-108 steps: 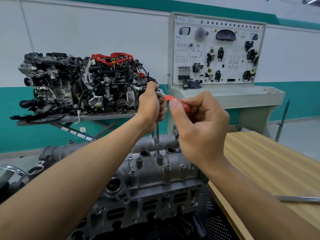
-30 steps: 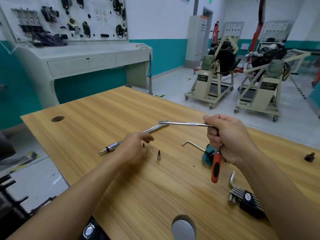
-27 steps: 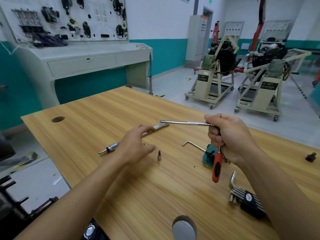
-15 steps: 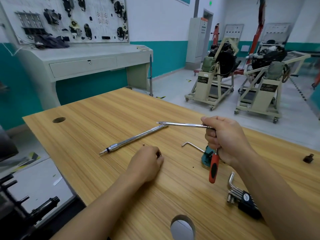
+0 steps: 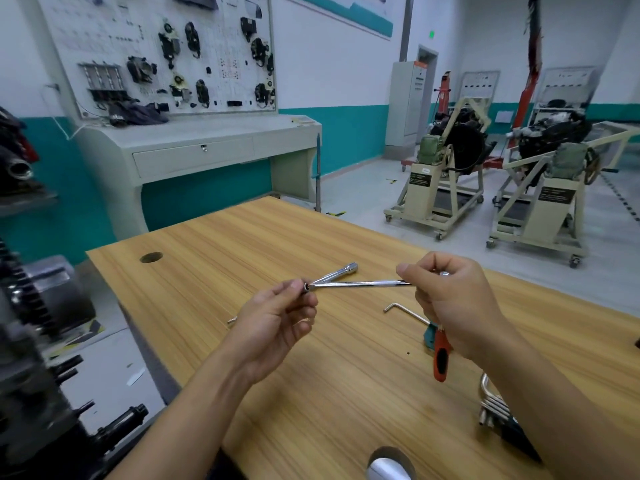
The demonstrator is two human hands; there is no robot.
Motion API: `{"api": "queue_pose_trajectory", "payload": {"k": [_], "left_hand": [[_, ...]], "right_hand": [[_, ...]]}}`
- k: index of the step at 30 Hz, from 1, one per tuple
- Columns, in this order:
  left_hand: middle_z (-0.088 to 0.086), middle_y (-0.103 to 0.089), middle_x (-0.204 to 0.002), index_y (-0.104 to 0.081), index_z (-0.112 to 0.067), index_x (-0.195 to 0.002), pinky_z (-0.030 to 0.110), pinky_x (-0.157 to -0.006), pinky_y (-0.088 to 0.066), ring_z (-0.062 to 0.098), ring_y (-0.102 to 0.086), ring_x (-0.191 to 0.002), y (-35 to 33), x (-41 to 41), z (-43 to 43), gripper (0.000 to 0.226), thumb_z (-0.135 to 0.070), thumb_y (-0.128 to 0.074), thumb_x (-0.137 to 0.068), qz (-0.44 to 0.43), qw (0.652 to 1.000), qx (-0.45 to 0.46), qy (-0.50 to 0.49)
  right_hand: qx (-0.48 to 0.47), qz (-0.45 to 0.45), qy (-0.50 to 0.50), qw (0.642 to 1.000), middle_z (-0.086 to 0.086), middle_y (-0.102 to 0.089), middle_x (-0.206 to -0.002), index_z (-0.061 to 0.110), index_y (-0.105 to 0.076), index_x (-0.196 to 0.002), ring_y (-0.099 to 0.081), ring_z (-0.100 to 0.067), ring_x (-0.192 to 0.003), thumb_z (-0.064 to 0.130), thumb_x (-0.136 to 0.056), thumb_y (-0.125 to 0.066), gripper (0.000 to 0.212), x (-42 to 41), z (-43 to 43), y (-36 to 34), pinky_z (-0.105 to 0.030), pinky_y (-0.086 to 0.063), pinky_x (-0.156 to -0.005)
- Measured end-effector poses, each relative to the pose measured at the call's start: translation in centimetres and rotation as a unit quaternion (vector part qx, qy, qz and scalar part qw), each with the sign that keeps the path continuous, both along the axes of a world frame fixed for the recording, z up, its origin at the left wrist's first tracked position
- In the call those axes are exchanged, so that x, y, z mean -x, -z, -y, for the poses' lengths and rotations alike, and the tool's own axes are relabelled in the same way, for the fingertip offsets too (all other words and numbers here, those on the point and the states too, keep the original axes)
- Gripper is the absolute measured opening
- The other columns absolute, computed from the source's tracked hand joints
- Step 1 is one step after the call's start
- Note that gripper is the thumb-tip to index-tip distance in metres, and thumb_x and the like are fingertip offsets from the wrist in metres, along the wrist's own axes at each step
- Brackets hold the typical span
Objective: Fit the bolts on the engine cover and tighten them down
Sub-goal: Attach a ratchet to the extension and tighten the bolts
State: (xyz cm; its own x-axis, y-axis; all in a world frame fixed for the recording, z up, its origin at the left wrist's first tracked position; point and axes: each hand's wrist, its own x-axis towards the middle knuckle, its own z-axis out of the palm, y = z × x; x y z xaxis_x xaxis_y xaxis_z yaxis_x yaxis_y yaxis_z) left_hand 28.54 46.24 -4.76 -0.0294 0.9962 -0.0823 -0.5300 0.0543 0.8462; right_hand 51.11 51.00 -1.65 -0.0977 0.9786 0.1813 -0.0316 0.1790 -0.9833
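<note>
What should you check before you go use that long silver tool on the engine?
1. Right hand grips the ratchet, orange handle hanging down: ok.
2. Left hand pinches the bit at the extension bar's tip: ok.
3. Bit pushed fully home: cannot tell.
4. Bar joined firmly to ratchet: cannot tell, the hand hides it.
5. Engine cover in view: not ok, the camera faces the table.

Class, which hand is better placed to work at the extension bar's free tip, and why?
The left hand: its fingers pinch the extension bar at its tip; the right hand grips the ratchet.
</note>
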Motion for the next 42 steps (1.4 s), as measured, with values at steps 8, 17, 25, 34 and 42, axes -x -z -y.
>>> {"api": "queue_pose_trajectory", "payload": {"k": [8, 17, 25, 34, 42], "left_hand": [[0.009, -0.066, -0.069, -0.065, -0.004, -0.102, 0.019, -0.044, -0.048, 0.012, -0.062, -0.055, -1.9, 1.6, 2.7, 0.027, -0.021, -0.063, -0.081, -0.035, 0.997, -0.043, -0.046], [0.011, -0.071, -0.074, -0.073, -0.01, -0.087, 0.022, -0.045, -0.052, 0.015, -0.069, -0.06, -5.4, 4.0, 6.9, 0.016, -0.02, -0.062, -0.081, -0.016, 0.993, -0.094, -0.076], [0.016, -0.071, -0.073, -0.069, -0.005, -0.087, 0.023, -0.046, -0.053, 0.019, -0.069, -0.059, -7.5, 6.5, 12.4, 0.018, -0.02, -0.06, -0.081, -0.103, 0.976, -0.146, -0.122], [0.013, -0.077, -0.082, -0.064, -0.003, -0.088, 0.028, -0.065, -0.06, 0.022, -0.074, -0.071, -12.1, 11.5, 22.6, 0.027, -0.03, -0.062, -0.084, -0.327, 0.906, -0.159, -0.216], [0.006, -0.076, -0.082, -0.074, -0.014, -0.099, 0.034, -0.075, -0.054, 0.016, -0.072, -0.073, -19.6, 14.3, 23.0, 0.053, -0.054, -0.039, -0.103, -0.491, 0.821, -0.119, -0.268]], "right_hand": [[-0.033, 0.003, -0.031, 0.999, 0.009, -0.035, -0.046, 0.02, -0.06, -0.054, -0.023, -0.01, -0.039, 0.032, -0.07, -0.086, 0.032, 1.6, 2.0, -0.9, -0.018, -0.022, -0.039], [0.023, -0.099, -0.104, 0.989, 0.005, -0.034, -0.045, 0.022, -0.057, -0.051, -0.022, -0.01, -0.037, 0.01, -0.082, -0.078, 0.04, 4.4, 4.6, -3.5, -0.016, -0.02, -0.037], [0.026, -0.073, -0.155, 0.985, 0.001, -0.034, -0.048, 0.018, -0.056, -0.056, -0.022, -0.011, -0.039, 0.009, -0.083, -0.076, 0.035, 6.8, 8.3, -6.3, -0.019, -0.018, -0.037], [-0.169, 0.057, -0.201, 0.963, 0.003, -0.046, -0.05, 0.006, -0.063, -0.072, -0.036, -0.009, -0.042, 0.023, -0.081, -0.076, 0.023, 13.6, 15.2, -13.2, -0.02, -0.031, -0.039], [-0.398, 0.356, -0.234, 0.813, -0.002, -0.062, -0.062, 0.011, -0.065, -0.065, -0.053, -0.014, -0.058, 0.014, -0.082, -0.064, 0.017, 25.5, 17.7, -22.2, -0.023, -0.04, -0.046]]}}
